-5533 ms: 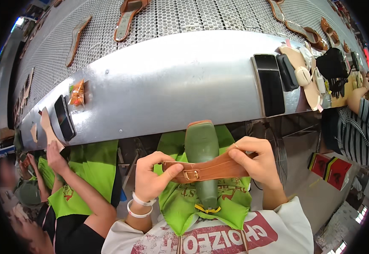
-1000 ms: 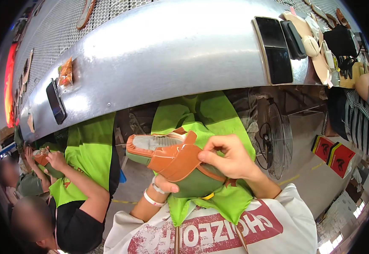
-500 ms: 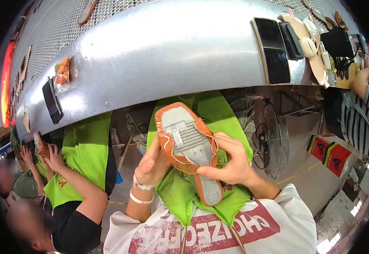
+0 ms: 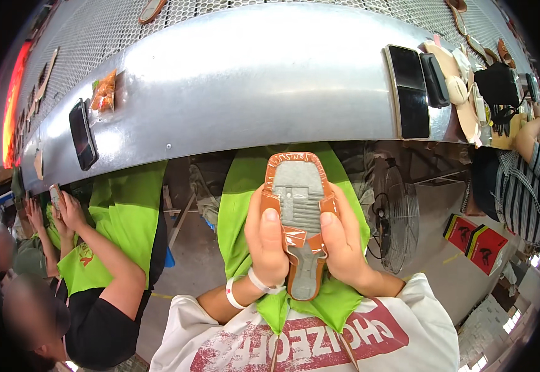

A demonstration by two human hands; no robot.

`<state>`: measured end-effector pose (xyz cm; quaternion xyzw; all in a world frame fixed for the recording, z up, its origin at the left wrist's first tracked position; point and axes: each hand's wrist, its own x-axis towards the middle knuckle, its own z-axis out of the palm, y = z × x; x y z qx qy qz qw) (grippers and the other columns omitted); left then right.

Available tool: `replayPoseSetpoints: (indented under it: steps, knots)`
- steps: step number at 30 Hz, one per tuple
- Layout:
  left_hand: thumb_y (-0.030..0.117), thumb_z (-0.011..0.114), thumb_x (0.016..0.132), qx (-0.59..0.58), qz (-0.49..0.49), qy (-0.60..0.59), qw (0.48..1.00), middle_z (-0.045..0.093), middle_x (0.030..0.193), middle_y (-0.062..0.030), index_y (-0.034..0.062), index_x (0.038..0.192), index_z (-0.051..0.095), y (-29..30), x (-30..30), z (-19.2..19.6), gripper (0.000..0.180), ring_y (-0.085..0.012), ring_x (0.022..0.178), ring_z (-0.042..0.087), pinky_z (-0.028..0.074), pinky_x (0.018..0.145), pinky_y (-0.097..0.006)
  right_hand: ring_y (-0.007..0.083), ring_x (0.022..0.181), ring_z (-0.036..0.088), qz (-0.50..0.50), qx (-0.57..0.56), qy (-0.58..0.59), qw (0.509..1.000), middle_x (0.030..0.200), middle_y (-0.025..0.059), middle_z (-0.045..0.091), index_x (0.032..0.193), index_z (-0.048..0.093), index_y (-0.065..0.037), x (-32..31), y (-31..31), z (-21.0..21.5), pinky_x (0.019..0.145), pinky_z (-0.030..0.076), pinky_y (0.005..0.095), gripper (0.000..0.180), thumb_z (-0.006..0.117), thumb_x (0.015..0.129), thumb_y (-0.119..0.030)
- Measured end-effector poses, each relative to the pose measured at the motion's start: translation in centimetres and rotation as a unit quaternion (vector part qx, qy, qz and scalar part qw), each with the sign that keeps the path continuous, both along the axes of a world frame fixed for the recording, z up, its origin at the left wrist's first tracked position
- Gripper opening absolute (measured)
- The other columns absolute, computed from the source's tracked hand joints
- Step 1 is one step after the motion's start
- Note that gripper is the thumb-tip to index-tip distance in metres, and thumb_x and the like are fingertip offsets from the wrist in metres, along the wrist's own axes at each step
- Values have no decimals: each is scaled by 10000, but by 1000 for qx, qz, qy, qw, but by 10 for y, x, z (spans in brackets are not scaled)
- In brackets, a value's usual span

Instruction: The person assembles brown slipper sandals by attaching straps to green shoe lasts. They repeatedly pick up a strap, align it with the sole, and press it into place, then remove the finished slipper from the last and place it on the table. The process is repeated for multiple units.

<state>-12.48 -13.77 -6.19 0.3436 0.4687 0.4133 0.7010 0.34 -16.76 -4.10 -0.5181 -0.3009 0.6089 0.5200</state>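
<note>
We see a long, silvery metal bench [image 4: 251, 87] arching across the upper frame. Below it, at the lower centre, we have a brown leather shoe [image 4: 298, 201], its ridged grey face toward us, broad squared end up. Our left hand [image 4: 266, 243] and right hand [image 4: 345, 243] are clamped on its opposite sides, thumbs along its edges.

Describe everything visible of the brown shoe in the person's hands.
The brown shoe is held bottom up, its grey underside, ridged near the middle, facing the camera. Glossy, leather-like brown material wraps the edges, pleated around the squared toe, and crosses the narrow waist. The toe points toward the metal bench, the heel toward the person. The left hand and right hand grip its sides.
</note>
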Motion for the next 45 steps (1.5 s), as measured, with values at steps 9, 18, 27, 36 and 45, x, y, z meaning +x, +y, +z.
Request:
replayPoseSetpoints:
  steps: [9, 18, 27, 36, 45]
  knots:
    - [239, 475, 974, -36, -19, -118, 992, 533, 1269, -128, -66, 1392, 349, -12, 1, -7, 533, -169, 1111, 546, 435, 970, -326, 143, 1098, 530, -53, -60, 111, 991, 1261, 96, 539, 1419, 321, 52, 1, -15, -4, 951, 431, 296, 527, 494, 969, -161]
    - [237, 493, 957, -51, -37, -126, 990, 513, 1294, -137, -77, 1419, 295, -13, -1, -11, 592, -193, 1160, 521, 425, 988, -336, 144, 1135, 521, -32, -60, 133, 989, 1291, 108, 520, 1437, 285, 52, 11, -23, -16, 966, 428, 308, 593, 543, 942, -149]
    - [264, 532, 950, 39, -56, -3, 998, 446, 1371, -154, -75, 1465, 182, -22, 5, -9, 709, -211, 1233, 482, 389, 1041, -358, 193, 1311, 406, -10, 6, 76, 997, 1430, 138, 407, 1487, 188, 63, 11, -29, -22, 1106, 309, 355, 720, 576, 925, -166]
    - [308, 679, 872, 32, -134, -34, 990, 325, 1465, -166, -55, 1502, 62, -24, -6, -25, 954, -244, 1330, 393, 327, 1100, -389, 208, 1357, 357, 13, 11, 105, 994, 1478, 132, 354, 1512, 132, 61, 22, -34, -36, 1124, 276, 362, 839, 634, 890, -195]
    - [152, 740, 807, 39, -245, -90, 964, 246, 1514, -173, -26, 1520, -43, -13, -24, -33, 1074, -271, 1399, 308, 282, 1128, -394, 227, 1390, 326, 78, 42, 139, 986, 1512, 154, 315, 1515, 100, 79, 43, -34, -46, 1138, 254, 362, 867, 635, 864, -125]
